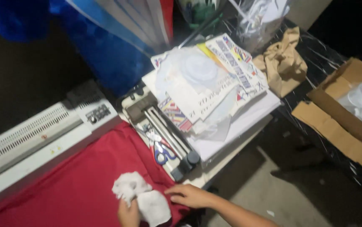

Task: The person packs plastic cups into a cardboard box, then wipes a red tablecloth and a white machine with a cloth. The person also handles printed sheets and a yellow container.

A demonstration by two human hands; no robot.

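Room dim, lit only near the camera; grey concrete floor (248, 197) visible at lower right. Blue fabric bag (105, 46) stands behind the desk's far edge.

Desk (208, 174) almost fully covered; only a pale strip shows at its right edge. Red cloth sheet (84, 185) spreads over the near half. Long white laminating machine (42, 134) lies along the left edge, touching the red sheet. Heap of printed paper sheets and clear plastic (206, 88) fills the far right corner, resting on a white paper trimmer with black rail (168, 134). Blue-handled scissors (162, 151) lie just beside the rail.

Separate dark glossy table (324, 59) at right carries an open brown cardboard box (336, 122) and a crumpled brown paper bag (284, 61).

Crumpled white cloth rag (141, 197) sits on the red sheet at the near edge. Left hand (128, 214): fingers closed around the rag's lower part. Right hand (189, 195): fingers stretched flat, holding nothing, resting on the red sheet just beside the rag.
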